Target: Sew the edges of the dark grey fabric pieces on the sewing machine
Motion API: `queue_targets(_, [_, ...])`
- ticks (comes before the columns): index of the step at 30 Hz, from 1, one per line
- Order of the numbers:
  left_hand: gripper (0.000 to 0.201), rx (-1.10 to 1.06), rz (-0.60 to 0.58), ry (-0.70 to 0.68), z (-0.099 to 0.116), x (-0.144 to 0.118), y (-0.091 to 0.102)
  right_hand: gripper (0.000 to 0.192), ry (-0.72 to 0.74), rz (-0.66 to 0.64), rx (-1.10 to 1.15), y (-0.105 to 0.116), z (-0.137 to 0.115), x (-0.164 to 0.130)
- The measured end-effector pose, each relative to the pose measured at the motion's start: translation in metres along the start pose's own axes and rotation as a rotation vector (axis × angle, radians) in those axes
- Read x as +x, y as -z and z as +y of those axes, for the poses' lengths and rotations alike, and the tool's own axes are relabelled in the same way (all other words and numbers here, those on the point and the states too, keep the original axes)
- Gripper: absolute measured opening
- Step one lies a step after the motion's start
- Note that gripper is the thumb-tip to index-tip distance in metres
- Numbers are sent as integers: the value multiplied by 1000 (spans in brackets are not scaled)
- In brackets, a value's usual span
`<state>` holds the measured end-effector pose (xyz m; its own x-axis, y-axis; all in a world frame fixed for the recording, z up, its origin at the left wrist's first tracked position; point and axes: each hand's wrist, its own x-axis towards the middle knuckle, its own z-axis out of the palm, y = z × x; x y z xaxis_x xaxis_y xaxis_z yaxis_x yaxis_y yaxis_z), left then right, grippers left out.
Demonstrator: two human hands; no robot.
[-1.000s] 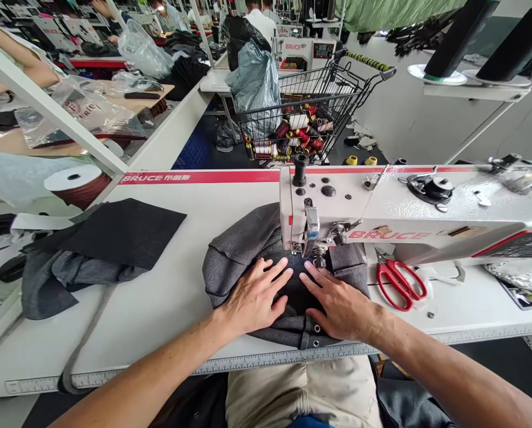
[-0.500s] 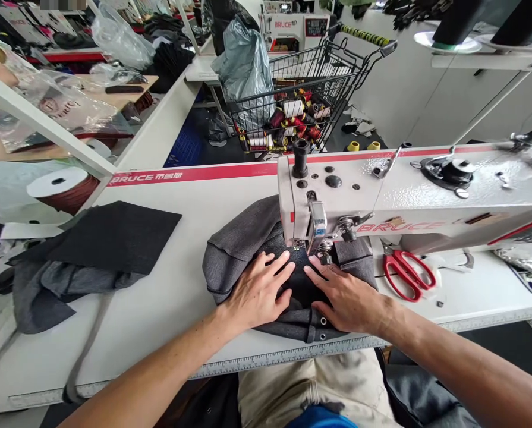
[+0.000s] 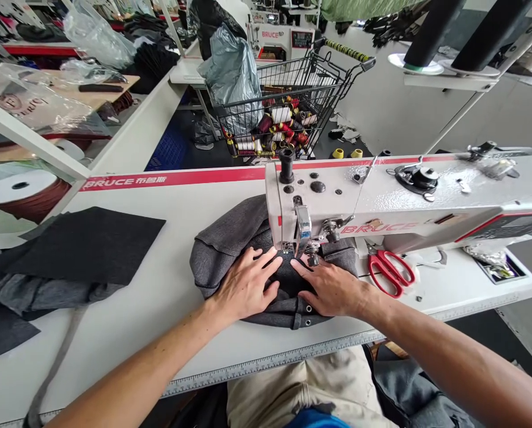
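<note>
A dark grey cloth piece (image 3: 230, 238), perhaps a bag or hat, lies bunched under the head of a white sewing machine (image 3: 319, 199). My left hand (image 3: 245, 285) rests on it left of the needle area, fingers spread and palm down. On the other side my right hand (image 3: 332, 285) presses the black inner part, its fingers also apart and some tips partly hidden by the machine. A strap with metal eyelets (image 3: 296, 321) runs along the cloth's near edge. The needle and presser foot sit just ahead of my fingertips.
Red-handled scissors (image 3: 388, 273) lie right of the cloth. More grey fabric (image 3: 91, 244) is piled on the left of the table. A spool of brown cord (image 3: 29, 199) stands beyond it. Behind the table is a wire cart (image 3: 301, 77) with thread spools.
The view has shifted to the right, so everything appears further left. Both hands keep nearly the same place on the cloth.
</note>
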<state>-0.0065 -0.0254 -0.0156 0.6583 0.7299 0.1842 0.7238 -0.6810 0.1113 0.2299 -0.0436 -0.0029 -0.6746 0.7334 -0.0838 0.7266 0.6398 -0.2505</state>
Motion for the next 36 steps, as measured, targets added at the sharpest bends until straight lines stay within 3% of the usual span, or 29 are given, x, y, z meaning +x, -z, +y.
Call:
queue_targets(21, [33, -6, 47, 5, -20, 16, 0, 57, -25, -15, -85, 7, 8, 20])
queue_targets(28, [33, -66, 90, 43, -19, 15, -7, 43, -8, -72, -79, 5, 14, 21])
queue_targets(32, [30, -123, 186, 176, -22, 21, -8, 55, 24, 42, -69, -10, 22, 18])
queue_targets(36, [31, -91, 78, 333, -29, 34, -2, 58, 59, 121, -64, -19, 29, 16])
